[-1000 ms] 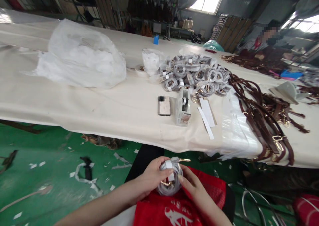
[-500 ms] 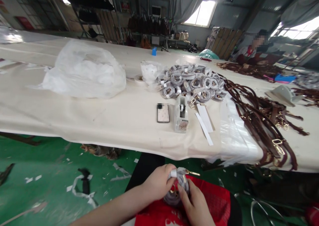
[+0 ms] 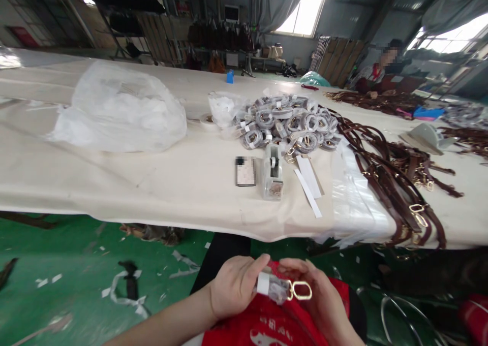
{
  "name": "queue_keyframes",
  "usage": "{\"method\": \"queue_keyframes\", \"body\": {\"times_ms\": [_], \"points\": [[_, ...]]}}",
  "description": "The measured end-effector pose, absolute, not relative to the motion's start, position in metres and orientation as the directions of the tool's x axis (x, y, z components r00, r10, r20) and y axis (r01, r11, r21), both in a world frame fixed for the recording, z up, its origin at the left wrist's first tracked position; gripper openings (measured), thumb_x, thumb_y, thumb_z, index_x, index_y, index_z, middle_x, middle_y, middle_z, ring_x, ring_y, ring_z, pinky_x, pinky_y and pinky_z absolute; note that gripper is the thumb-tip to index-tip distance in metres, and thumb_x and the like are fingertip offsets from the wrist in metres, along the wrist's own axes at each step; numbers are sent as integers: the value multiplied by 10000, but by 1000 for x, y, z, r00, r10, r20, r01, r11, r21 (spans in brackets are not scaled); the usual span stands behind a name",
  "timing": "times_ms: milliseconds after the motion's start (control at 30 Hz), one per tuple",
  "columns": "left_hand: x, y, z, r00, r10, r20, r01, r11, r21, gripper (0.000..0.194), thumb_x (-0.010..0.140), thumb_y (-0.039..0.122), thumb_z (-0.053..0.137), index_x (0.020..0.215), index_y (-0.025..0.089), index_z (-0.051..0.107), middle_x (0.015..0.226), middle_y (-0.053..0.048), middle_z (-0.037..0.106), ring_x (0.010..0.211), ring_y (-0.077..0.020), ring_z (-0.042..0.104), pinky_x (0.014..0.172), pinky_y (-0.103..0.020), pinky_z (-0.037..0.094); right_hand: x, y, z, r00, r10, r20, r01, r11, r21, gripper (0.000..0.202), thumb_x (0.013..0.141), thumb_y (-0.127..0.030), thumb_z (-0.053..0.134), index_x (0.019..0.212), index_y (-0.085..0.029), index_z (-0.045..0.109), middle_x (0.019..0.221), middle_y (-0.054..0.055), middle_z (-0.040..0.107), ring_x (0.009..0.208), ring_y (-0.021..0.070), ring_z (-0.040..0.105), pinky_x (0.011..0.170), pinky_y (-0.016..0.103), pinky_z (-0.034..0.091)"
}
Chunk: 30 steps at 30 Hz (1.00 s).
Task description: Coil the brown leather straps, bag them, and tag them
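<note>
Above the red apron [image 3: 267, 325] on my lap, my left hand [image 3: 232, 285] is closed on a rolled strap [image 3: 277, 289] wrapped in clear plastic. The roll carries a white paper band, and a gold clasp [image 3: 302, 290] sticks out at its right end. My right hand [image 3: 324, 290] is beside the clasp, its fingers loosely curved and apart, with no grip showing; its thumb is hard to make out. Beyond my hands, a tape dispenser [image 3: 272, 176] stands on the table [image 3: 183, 183], with white paper strips [image 3: 308, 186] to its right.
A heap of wrapped rolled straps [image 3: 290, 115] lies past the dispenser. Brown straps [image 3: 392, 183] and flat clear plastic bags [image 3: 353, 198] lie on the right. A large plastic bag [image 3: 122, 112] sits to the left. Across the table, another person [image 3: 375, 76] is near more straps.
The roll has turned in my left hand, so its clasp now points right. My right hand has come off the roll and its fingers have spread. The view has shifted slightly.
</note>
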<state>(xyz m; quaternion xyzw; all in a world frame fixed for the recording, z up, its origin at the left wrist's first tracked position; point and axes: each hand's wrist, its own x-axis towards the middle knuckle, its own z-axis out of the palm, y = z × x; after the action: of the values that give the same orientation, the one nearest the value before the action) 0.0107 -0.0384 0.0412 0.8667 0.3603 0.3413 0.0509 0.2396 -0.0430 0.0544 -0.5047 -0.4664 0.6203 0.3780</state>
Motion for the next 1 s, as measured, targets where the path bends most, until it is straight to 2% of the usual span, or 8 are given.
{"method": "queue_keyframes", "body": {"times_ms": [67,133,233,333,500,667,833,1000], "points": [[13,-38,48,578,586,568,508,-803,312,674,961,163,454,1540,96,116,947,-133,754,781,-264,720,695,-393,593,241,-32,70,-229,921,-315,33,-316,-948,655,945,-685,381,955,-171,787,933,140,772,920,311,710,852,438,545],[17,-36,53,638,539,550,450,-841,301,653,983,152,394,1544,83,68,890,-123,746,719,-253,713,633,-377,589,240,-25,83,-290,897,-333,133,-307,-942,516,906,-619,550,876,-162,788,878,107,763,892,285,687,850,391,516],[21,-34,53,693,530,489,423,-848,319,629,993,140,340,1537,69,32,871,-125,735,704,-248,714,620,-369,586,234,-20,91,-326,882,-340,288,-250,-924,441,835,-571,670,768,-143,758,755,74,729,725,232,645,677,316,492],[24,-34,46,712,560,423,440,-826,353,650,987,130,335,1540,75,-4,949,-150,736,810,-263,730,702,-392,596,228,-22,88,-279,909,-311,367,-198,-909,418,847,-526,652,667,-153,711,657,53,681,622,196,593,587,290,447],[28,-37,32,711,634,304,512,-763,394,714,980,139,337,1538,71,-103,1029,-175,726,859,-291,726,724,-423,592,223,-28,82,-202,971,-125,533,2,-846,332,932,-387,558,686,-196,673,701,59,681,668,214,612,646,317,457],[37,-37,26,675,729,113,614,-640,463,748,954,165,399,1539,58,-55,1037,-185,718,868,-307,719,780,-441,576,220,-33,76,-223,973,53,629,185,-755,290,974,-311,514,743,-218,663,729,55,683,708,223,631,672,325,463],[45,-29,25,663,734,-148,670,-493,555,862,881,190,515,1524,4,-27,1084,-217,710,940,-347,705,801,-466,563,220,-37,83,-322,905,278,669,425,-609,277,1010,-260,466,802,-216,643,767,45,687,714,204,631,683,325,467],[47,-22,32,622,759,-193,662,-378,648,718,873,199,502,1496,58,175,1132,-198,705,991,-346,695,832,-470,552,220,-38,95,-453,817,358,664,577,-476,284,1027,-234,441,835,-215,650,798,42,698,743,200,645,733,345,509]]}}
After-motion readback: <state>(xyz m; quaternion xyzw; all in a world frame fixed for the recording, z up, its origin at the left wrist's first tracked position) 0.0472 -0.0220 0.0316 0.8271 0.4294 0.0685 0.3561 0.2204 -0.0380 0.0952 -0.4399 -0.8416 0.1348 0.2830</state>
